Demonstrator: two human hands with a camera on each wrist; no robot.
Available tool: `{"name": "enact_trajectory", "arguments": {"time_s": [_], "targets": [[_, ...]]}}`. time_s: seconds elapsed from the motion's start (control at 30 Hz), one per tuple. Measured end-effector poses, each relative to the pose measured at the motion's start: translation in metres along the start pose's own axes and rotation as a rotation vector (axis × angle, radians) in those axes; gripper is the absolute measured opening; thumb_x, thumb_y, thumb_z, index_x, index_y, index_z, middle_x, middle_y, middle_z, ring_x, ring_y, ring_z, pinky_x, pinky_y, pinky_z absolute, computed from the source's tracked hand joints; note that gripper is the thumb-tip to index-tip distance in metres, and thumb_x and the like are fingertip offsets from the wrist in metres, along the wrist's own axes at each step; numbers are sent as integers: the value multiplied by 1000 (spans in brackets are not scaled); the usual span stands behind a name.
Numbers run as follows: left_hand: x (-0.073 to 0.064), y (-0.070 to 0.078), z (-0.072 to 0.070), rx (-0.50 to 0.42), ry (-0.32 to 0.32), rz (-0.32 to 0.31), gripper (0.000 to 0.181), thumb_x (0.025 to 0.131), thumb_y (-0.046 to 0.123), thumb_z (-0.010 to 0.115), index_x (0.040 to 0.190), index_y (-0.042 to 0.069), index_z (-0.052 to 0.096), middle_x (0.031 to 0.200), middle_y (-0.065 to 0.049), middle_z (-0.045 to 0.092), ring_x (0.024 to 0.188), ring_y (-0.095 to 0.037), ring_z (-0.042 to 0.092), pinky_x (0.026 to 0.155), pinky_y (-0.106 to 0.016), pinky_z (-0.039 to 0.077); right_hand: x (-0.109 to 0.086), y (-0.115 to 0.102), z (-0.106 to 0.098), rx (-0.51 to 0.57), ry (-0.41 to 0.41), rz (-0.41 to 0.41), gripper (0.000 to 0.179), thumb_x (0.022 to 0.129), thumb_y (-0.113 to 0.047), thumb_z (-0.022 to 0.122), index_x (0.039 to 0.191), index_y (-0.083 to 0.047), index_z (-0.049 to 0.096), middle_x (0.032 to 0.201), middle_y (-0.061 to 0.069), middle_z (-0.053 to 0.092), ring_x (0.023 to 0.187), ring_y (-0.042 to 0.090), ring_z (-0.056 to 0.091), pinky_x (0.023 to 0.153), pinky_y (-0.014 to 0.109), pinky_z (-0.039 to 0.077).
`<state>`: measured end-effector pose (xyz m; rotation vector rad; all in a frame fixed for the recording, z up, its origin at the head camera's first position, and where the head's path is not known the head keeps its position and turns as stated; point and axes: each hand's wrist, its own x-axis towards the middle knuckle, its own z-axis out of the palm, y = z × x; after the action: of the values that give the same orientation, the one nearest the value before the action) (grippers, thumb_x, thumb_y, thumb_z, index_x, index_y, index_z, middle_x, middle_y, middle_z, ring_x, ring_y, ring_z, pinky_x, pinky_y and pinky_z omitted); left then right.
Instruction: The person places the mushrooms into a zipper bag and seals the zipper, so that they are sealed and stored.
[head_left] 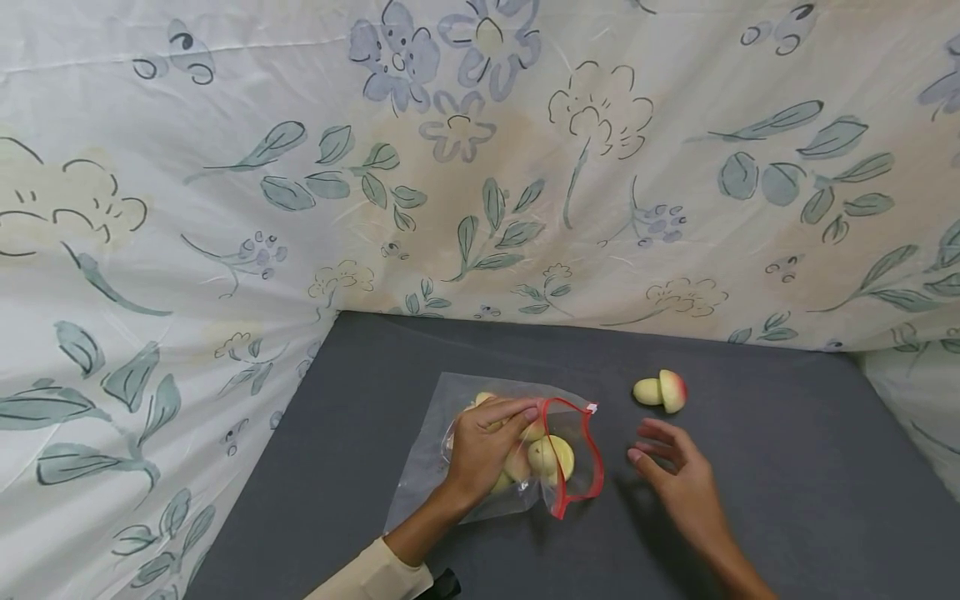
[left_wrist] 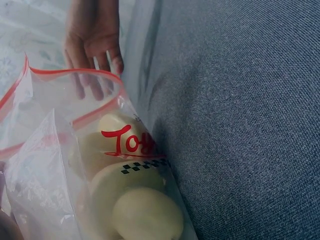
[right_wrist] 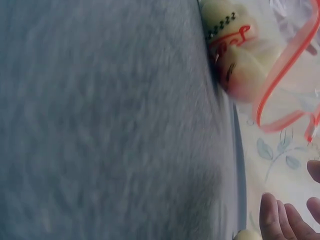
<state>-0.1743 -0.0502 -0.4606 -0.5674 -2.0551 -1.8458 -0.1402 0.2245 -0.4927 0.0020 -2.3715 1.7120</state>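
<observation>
A clear zip bag (head_left: 420,479) with a red-edged mouth lies on the dark cloth, holding several pale yellow, red-blushed rounded pieces (head_left: 551,458). My left hand (head_left: 480,450) pinches the bag's rim at the far side of its mouth, which gapes to the right. Red lettering and a checkered strip mark the bag (left_wrist: 35,195) in the left wrist view. My right hand (head_left: 682,483), fingers loosely bent and holding nothing, hovers between the bag and a mushroom-shaped piece (head_left: 670,392) with a red-tinged cap. In the right wrist view only its fingertips (right_wrist: 270,215) show.
Dark grey cloth (head_left: 787,450) covers the table. A white floral curtain (head_left: 480,242) rises behind its far edge and along the left side. A white slider (head_left: 592,408) sits at a corner of the bag's mouth.
</observation>
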Motion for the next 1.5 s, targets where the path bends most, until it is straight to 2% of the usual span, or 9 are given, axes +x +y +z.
{"name": "enact_trajectory", "arguments": {"time_s": [0.17, 0.37, 0.43, 0.57, 0.7, 0.77, 0.87, 1.3, 1.5], "targets": [[0, -1, 0, -2, -3, 2, 17, 98, 17, 78, 113, 12, 85, 108, 2, 82, 100, -16, 73, 85, -32, 61, 9, 7, -9, -92, 38, 34, 53, 98, -9, 78, 146, -4, 56, 121, -24, 61, 106, -8, 64, 82, 11, 54], [0, -2, 0, -7, 0, 2, 17, 98, 17, 78, 112, 13, 85, 108, 2, 82, 99, -17, 73, 84, -32, 60, 18, 13, -19, -214, 59, 36, 58, 99, -15, 78, 150, -5, 53, 138, 8, 60, 107, -15, 54, 78, 6, 49], [0, -2, 0, -6, 2, 1, 16, 98, 18, 79, 112, 13, 85, 108, 3, 82, 98, -17, 72, 83, -31, 60, 21, 14, -23, -248, 70, 29, 59, 99, -16, 78, 151, -5, 52, 142, 14, 57, 109, -10, 55, 77, 4, 47], [-1, -2, 1, -1, 8, 11, 16, 97, 18, 80, 112, 13, 85, 107, 4, 82, 94, -16, 71, 78, -28, 58, 27, 15, -28, -315, 91, 14, 63, 99, -18, 79, 153, -4, 51, 143, 19, 52, 121, 22, 62, 76, 4, 42], [-1, -2, 0, 8, 11, 49, 17, 97, 15, 79, 112, 11, 85, 106, 1, 82, 91, -15, 71, 74, -28, 57, 32, 19, -32, -373, 72, 16, 66, 101, -23, 76, 155, -2, 46, 144, 26, 48, 126, 47, 58, 85, 25, 51], [-1, -3, 0, 12, 10, 58, 17, 97, 15, 79, 112, 11, 85, 106, 0, 82, 91, -15, 70, 74, -28, 57, 35, 21, -34, -383, 60, 22, 67, 102, -25, 76, 156, -1, 45, 145, 29, 47, 128, 51, 56, 90, 46, 54], [-1, -2, -1, 11, 3, 45, 17, 97, 16, 79, 112, 12, 85, 107, 1, 82, 91, -15, 70, 75, -28, 57, 40, 24, -36, -386, 41, 36, 71, 102, -27, 75, 158, 1, 41, 148, 32, 44, 130, 53, 53, 93, 69, 48], [-2, 1, -1, 4, 4, 21, 17, 96, 18, 80, 112, 13, 85, 106, 3, 82, 94, -15, 71, 77, -28, 58, 67, 31, -43, -423, -41, 61, 83, 103, -31, 73, 162, 7, 29, 155, 37, 41, 134, 57, 49, 98, 73, 43], [-2, 1, -1, 17, 2, 6, 17, 97, 19, 79, 112, 14, 85, 106, 4, 82, 95, -15, 71, 79, -29, 59, 82, 35, -46, -436, -77, 37, 79, 102, -30, 74, 161, 5, 34, 157, 37, 42, 134, 58, 51, 97, 72, 46]]}}
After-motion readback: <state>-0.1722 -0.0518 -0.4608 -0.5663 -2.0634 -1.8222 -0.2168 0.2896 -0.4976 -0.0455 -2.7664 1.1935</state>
